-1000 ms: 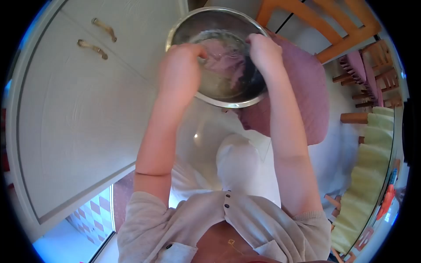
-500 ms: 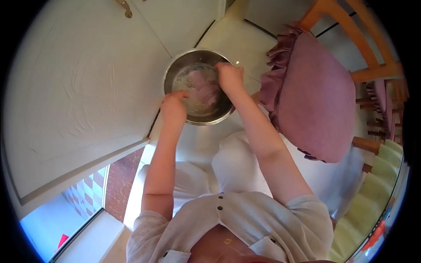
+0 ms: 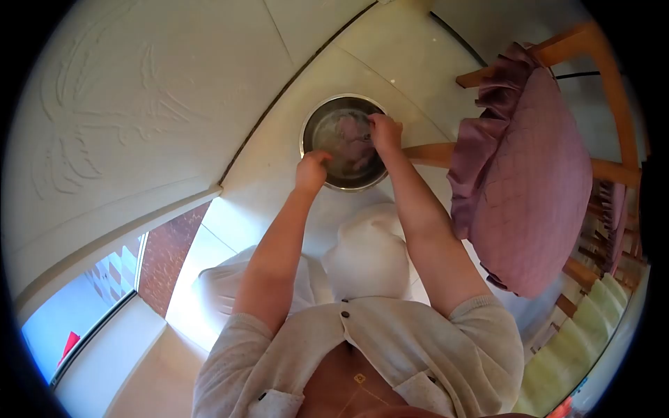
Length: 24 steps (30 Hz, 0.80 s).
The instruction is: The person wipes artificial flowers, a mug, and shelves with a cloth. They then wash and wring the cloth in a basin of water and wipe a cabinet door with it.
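Observation:
A round metal basin (image 3: 308,132) is low over the pale tiled floor, at or close to it. Inside are cloudy water and a pinkish, soft-looking piece of cloth (image 3: 354,129), partly under the surface. My left hand (image 3: 311,171) grips the basin's near left rim, fingers curled over the edge. On the right side, my right hand (image 3: 386,135) is closed round the rim, fingertips inside. Parts of both hands' grip are hidden below the rim.
A white embossed door (image 3: 132,118) stands on the left. To the right is a wooden chair (image 3: 617,90) with a ruffled pink cushion (image 3: 533,181); its leg (image 3: 428,155) reaches near the basin. Yellow-green frilled fabric (image 3: 578,348) hangs at lower right.
The basin has gone down toward the floor with both hands still on its rim, and looks smaller. My view has shifted, so the door and chair appear in different places.

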Motion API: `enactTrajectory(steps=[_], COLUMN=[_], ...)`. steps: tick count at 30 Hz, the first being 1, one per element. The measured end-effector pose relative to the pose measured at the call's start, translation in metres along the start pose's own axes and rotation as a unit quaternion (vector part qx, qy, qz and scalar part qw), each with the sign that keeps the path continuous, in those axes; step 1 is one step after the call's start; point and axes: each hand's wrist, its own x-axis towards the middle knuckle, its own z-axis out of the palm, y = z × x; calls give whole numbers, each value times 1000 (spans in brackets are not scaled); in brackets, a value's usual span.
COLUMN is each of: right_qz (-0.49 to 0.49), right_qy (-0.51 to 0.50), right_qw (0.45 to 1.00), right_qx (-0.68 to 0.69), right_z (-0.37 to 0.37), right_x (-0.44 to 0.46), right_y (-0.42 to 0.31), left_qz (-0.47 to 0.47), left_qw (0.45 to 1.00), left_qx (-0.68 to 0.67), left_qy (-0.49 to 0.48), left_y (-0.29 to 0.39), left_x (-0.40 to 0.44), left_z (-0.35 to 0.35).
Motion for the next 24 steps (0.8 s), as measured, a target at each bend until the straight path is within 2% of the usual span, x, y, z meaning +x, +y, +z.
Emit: enactTrajectory(steps=[5, 8, 10, 11, 13, 14, 15, 16, 17, 18, 19, 20, 22, 23, 24], right_qz=[-32, -65, -195, -197, -253, -254, -109, 38, 35, 87, 136, 133, -24, -27, 23], right_qy=[23, 2, 26, 28, 13, 13, -17, -46, -43, -65, -89, -86, -213, -212, -251], right_qw=[999, 997, 969, 969, 961, 961, 991, 997, 998, 989, 956, 957, 942, 943, 895], right_qx=[9, -48, -151, -150, -110, -109, -79, -46, -43, 104, 246, 245, 259, 256, 369], right_z=[9, 5, -1, 8, 29, 36, 43, 50, 68, 93, 104, 95, 70, 54, 35], right_x=[-5, -20, -32, -34, -39, -43, -48, -49, -46, -44, -40, -41, -50, -54, -60], right_y=[5, 3, -5, -6, -9, -14, -20, -22, -13, 3, 11, 7, -4, -17, -35], left_qz=[-4, -5, -56, -56, -6, -6, -54, -99, -96, -190, -280, -277, -449, -446, -459], left_qw=[999, 999, 998, 998, 988, 988, 997, 988, 989, 953, 891, 891, 769, 769, 703], left_qx=[-33, -37, 0, 1, 131, 132, 7, -118, -115, -237, -354, -356, -452, -456, -538], left_qy=[-2, -11, -2, 0, 76, 77, 46, 16, 20, -13, -47, -45, -50, -49, -80], left_y=[-20, -21, -9, 4, 29, 26, 24, 19, 16, 15, 17, 31, 57, 56, 49], left_x=[1, -2, -5, -5, -5, -3, 0, 3, 6, 9, 11, 12, 19, 24, 26], left_z=[17, 19, 14, 7, 2, 8, 13, 20, 26, 32, 36, 28, 12, 10, 8])
